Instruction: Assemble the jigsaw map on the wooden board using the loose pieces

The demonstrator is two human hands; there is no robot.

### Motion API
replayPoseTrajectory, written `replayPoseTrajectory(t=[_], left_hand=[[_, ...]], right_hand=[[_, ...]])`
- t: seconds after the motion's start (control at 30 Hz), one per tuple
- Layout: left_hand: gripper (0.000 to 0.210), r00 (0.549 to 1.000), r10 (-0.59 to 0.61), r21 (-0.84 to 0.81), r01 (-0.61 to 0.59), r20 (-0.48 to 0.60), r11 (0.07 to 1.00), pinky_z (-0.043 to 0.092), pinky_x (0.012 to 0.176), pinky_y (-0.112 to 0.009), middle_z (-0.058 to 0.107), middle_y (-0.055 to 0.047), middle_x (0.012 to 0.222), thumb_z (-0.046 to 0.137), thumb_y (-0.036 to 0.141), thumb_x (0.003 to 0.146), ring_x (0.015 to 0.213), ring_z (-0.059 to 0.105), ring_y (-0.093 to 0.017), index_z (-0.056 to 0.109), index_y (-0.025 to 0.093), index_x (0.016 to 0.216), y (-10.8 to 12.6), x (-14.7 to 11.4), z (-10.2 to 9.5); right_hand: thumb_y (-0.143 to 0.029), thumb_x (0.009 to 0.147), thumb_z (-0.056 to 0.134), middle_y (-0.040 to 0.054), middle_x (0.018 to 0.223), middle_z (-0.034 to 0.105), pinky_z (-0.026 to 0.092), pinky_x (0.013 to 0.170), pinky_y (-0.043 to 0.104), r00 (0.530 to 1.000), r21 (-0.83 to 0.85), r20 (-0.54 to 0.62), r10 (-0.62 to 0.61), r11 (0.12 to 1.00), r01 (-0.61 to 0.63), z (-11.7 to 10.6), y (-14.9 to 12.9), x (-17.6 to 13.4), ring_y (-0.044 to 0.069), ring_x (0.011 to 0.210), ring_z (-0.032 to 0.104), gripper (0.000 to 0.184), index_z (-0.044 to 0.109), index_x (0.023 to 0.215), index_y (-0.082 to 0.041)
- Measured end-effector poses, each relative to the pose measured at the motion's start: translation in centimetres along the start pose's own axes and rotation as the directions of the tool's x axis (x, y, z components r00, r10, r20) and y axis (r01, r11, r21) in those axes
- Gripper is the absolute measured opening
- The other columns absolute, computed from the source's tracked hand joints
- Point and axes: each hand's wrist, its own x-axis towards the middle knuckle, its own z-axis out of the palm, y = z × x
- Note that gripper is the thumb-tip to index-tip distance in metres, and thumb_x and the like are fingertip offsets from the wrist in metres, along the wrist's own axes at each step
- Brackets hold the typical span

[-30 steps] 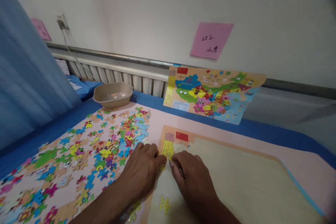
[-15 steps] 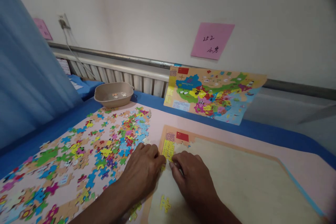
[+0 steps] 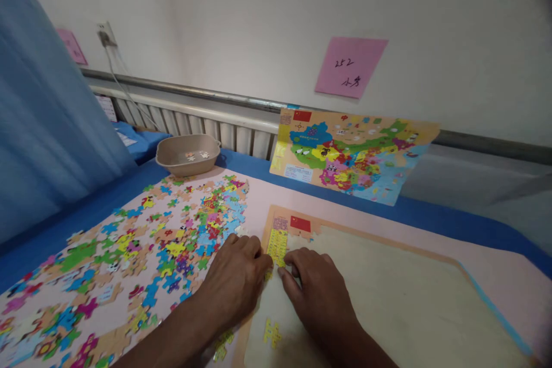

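My left hand [image 3: 237, 273] is closed, its fingers together at the left border of the puzzle board [image 3: 366, 299]. A yellow puzzle piece [image 3: 268, 274] shows at its fingertips, partly covered. Across from it, my right hand [image 3: 319, 290] rests over the board with curled fingers; thumb and forefinger are at the lower end of the yellow joined section [image 3: 277, 244]. Whatever lies under those fingertips is hidden. Above that section is a red flag section [image 3: 301, 224]. A loose yellow puzzle piece [image 3: 271, 333] lies on the board below the hands.
Many loose, colourful puzzle pieces [image 3: 176, 248] spread over the pink sheet at left. A beige basin [image 3: 188, 167] with several pieces stands behind them. A printed map picture [image 3: 345, 152] leans against the wall rail. A blue curtain [image 3: 52, 115] hangs at far left.
My right fingers have shifted very slightly right, and a little more of the yellow section shows between the hands. My left hand has hardly moved.
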Motion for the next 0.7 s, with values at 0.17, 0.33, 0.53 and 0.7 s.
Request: replayPoseTrajectory(t=[0.17,0.33,0.53,0.7], left_hand=[[0.016,1.0,-0.002,-0.016,0.001,-0.013,1.0,0.038,0.078,-0.04,0.062,-0.006,0.091,0.056,0.016,0.098,0.087,0.055,-0.024,0.069,0.023,0.091,0.0,-0.1,0.1],[0.019,0.999,0.004,-0.036,-0.005,-0.032,0.999,0.038,0.076,-0.039,0.062,-0.006,0.089,0.054,0.014,0.098,0.085,0.055,-0.023,0.069,0.022,0.09,-0.1,-0.4,0.2],[0.023,0.999,-0.032,-0.107,0.031,-0.003,0.994,0.038,0.075,-0.036,0.061,-0.005,0.09,0.049,0.014,0.1,0.086,0.056,-0.022,0.065,0.02,0.086,0.3,-1.1,-2.4],[0.022,0.989,-0.055,-0.03,0.06,0.139,0.998,0.038,0.072,-0.034,0.062,-0.005,0.087,0.051,0.014,0.098,0.084,0.059,-0.022,0.064,0.02,0.081,1.6,-0.4,-4.2]], right_hand=[[-0.022,0.092,0.059,-0.0003,0.076,0.065,0.038,0.067,0.033,0.998,0.089,0.017,0.059,0.994,-0.06,-1.3,0.1,0.4,0.018,0.068,0.056,0.008,0.061,0.084,-0.023],[-0.022,0.101,0.05,0.0029,0.092,0.068,0.046,0.075,0.032,0.996,0.2,-0.025,0.091,0.976,-0.084,-3.1,1.4,2.0,0.02,0.084,0.062,0.015,0.064,0.1,-0.024],[-0.005,0.095,0.05,0.0049,0.1,0.066,0.044,0.085,0.036,0.996,0.086,0.056,-0.071,0.994,0.066,-1.7,2.4,2.3,0.023,0.095,0.056,0.03,0.07,0.108,-0.023],[-0.002,0.093,0.052,0.0037,0.098,0.062,0.041,0.083,0.034,0.995,0.084,0.083,-0.061,0.995,0.054,-1.9,2.1,1.9,0.022,0.092,0.053,0.036,0.072,0.111,-0.025]])
